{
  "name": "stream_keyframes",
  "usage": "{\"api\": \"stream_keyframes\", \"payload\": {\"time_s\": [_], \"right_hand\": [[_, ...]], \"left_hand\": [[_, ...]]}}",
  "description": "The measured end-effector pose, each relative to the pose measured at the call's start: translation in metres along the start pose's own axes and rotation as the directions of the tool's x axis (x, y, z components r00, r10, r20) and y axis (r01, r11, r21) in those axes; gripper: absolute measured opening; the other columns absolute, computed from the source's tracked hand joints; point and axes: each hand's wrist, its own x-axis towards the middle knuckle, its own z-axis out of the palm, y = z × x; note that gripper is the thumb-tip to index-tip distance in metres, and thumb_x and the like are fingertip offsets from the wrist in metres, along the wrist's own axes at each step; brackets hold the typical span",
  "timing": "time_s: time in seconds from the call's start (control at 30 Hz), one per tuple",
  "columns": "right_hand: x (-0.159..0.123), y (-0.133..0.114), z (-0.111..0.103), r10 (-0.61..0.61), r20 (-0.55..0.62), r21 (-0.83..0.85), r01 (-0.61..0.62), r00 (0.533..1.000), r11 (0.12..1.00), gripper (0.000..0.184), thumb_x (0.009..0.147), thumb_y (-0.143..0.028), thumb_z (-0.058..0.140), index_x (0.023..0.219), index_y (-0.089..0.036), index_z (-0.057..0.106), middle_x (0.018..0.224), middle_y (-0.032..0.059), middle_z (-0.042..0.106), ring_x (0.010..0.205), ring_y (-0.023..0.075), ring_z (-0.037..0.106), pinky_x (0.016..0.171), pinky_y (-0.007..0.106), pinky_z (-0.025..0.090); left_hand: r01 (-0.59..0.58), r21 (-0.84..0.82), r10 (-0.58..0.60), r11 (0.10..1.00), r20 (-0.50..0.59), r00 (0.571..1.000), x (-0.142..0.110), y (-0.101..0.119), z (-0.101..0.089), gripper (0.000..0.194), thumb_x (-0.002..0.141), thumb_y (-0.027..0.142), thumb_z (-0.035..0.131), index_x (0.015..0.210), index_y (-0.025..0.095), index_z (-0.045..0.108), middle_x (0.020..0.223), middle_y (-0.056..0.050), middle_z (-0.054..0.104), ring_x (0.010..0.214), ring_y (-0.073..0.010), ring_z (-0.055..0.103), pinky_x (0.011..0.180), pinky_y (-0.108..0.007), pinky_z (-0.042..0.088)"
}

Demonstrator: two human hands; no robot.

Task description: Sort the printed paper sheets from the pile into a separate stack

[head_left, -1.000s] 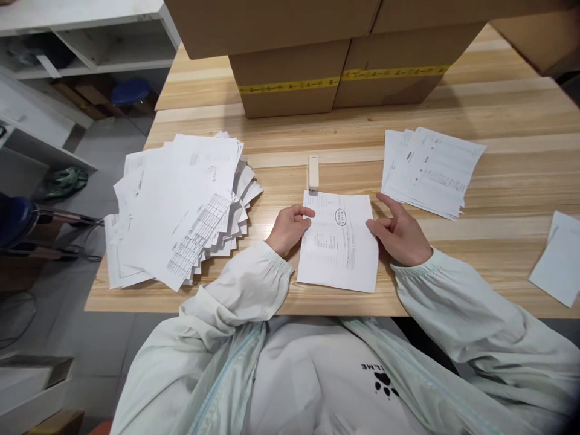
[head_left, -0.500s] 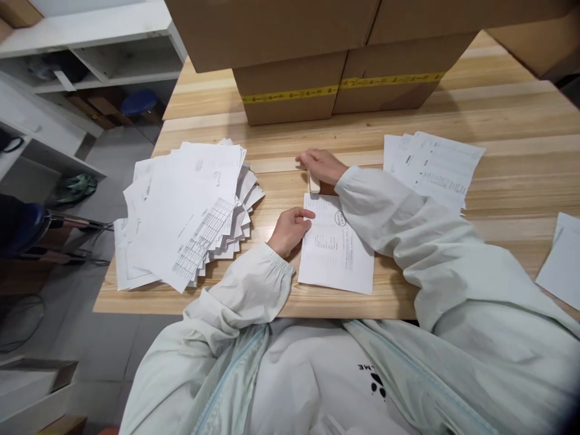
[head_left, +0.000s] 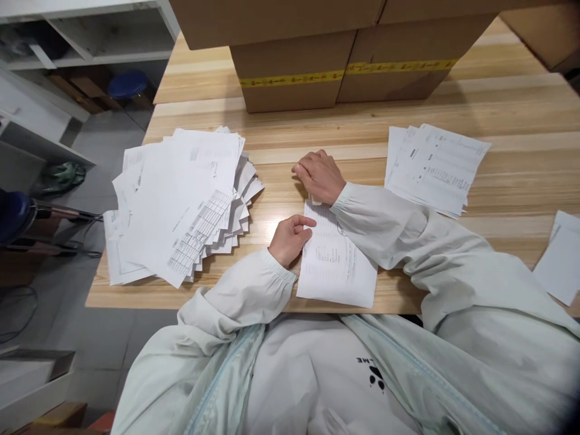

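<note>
The left hand (head_left: pixel 290 241) pinches the document (head_left: pixel 338 272) by its left edge, likely steadying it, while the right hand (head_left: pixel 321 177) covers the stapler (head_left: pixel 315 202), grip unclear

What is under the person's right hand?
At the far edge of the printed sheet, a small pale end of what looks like a stapler shows from under the right hand; the hand covers the rest.

An office or packing room: cardboard boxes (head_left: pixel 294 98), paper pile (head_left: pixel 172 187), white shelving (head_left: pixel 106 36).
</note>
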Motion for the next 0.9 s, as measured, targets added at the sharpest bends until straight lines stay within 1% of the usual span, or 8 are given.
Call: {"api": "stream_keyframes", "payload": {"time_s": [0.33,0.43,0.53,0.6,0.67,0.77,0.83,0.9], "right_hand": [[-0.005,-0.019,0.010,-0.023,-0.059,-0.003,0.022,0.998,1.000,0.043,0.104,-0.035,0.030,0.120,-0.017,0.065,0.130,0.0136,0.064,0.127,0.0332,0.045,0.109,0.052,0.028],[-0.012,-0.019,-0.015,-0.021,-0.153,0.043,0.027,0.988,0.999,0.043,0.102,-0.040,0.037,0.132,-0.018,0.059,0.141,0.0132,0.059,0.133,0.0316,0.045,0.113,0.051,0.029],[-0.056,-0.015,-0.050,0.006,-0.268,0.158,0.038,0.963,0.987,0.045,0.099,-0.049,0.046,0.132,-0.021,0.059,0.139,0.0124,0.061,0.131,0.0300,0.051,0.113,0.052,0.035],[-0.104,-0.014,-0.065,0.151,-0.294,0.328,-0.049,0.944,0.944,0.046,0.097,-0.053,0.050,0.129,-0.022,0.061,0.126,0.0115,0.068,0.115,0.0269,0.062,0.103,0.049,0.047],[-0.154,-0.019,-0.067,0.294,-0.126,0.578,-0.171,0.947,0.798,0.049,0.095,-0.059,0.052,0.125,-0.023,0.063,0.107,0.0091,0.074,0.091,0.0226,0.070,0.082,0.041,0.057],[-0.204,-0.040,-0.053,0.263,0.127,0.778,-0.260,0.957,0.572,0.049,0.087,-0.064,0.061,0.108,-0.020,0.070,0.085,0.0059,0.075,0.073,0.0206,0.070,0.064,0.034,0.059],[-0.213,-0.052,-0.046,0.368,0.087,0.783,-0.292,0.926,0.549,0.044,0.083,-0.061,0.068,0.089,-0.018,0.072,0.076,0.0049,0.073,0.068,0.0204,0.069,0.058,0.032,0.057],[-0.204,-0.047,-0.051,0.580,-0.108,0.737,-0.326,0.807,0.592,0.041,0.081,-0.057,0.071,0.078,-0.016,0.071,0.072,0.0052,0.072,0.064,0.0195,0.066,0.055,0.031,0.055]], "left_hand": [[-0.019,0.066,0.019,0.998,0.001,1.000,0.005,0.002,0.001,0.017,0.070,0.003,0.061,0.081,0.015,0.064,0.045,0.011,0.035,0.041,-0.0049,0.030,0.046,-0.021,0.020],[-0.032,0.084,0.032,0.996,0.004,0.999,-0.005,0.001,-0.003,0.015,0.071,0.005,0.061,0.082,0.015,0.063,0.046,0.012,0.033,0.041,-0.0053,0.028,0.046,-0.021,0.019],[-0.123,0.133,0.127,0.984,-0.026,0.992,-0.032,-0.004,-0.017,0.010,0.074,0.010,0.063,0.083,0.016,0.062,0.048,0.012,0.030,0.043,-0.0060,0.026,0.047,-0.022,0.020],[-0.242,0.186,0.262,0.952,-0.096,0.960,-0.053,-0.009,-0.027,0.008,0.078,0.016,0.065,0.086,0.017,0.063,0.051,0.010,0.037,0.046,-0.0071,0.031,0.047,-0.022,0.023],[-0.376,0.240,0.421,0.895,-0.177,0.890,-0.070,-0.012,-0.033,0.008,0.084,0.022,0.066,0.091,0.019,0.064,0.059,0.006,0.048,0.051,-0.0083,0.039,0.049,-0.023,0.028],[-0.513,0.312,0.584,0.800,-0.203,0.786,-0.078,-0.010,-0.029,0.007,0.089,0.027,0.064,0.092,0.020,0.065,0.067,0.003,0.057,0.055,-0.0088,0.046,0.052,-0.022,0.034],[-0.567,0.334,0.636,0.753,-0.148,0.757,-0.074,-0.007,-0.020,0.009,0.092,0.028,0.062,0.094,0.020,0.065,0.066,0.003,0.057,0.054,-0.0080,0.047,0.051,-0.021,0.037],[-0.596,0.311,0.645,0.741,-0.081,0.760,-0.070,-0.004,-0.013,0.014,0.095,0.030,0.059,0.104,0.020,0.064,0.074,0.002,0.063,0.056,-0.0078,0.054,0.054,-0.020,0.045]]}}
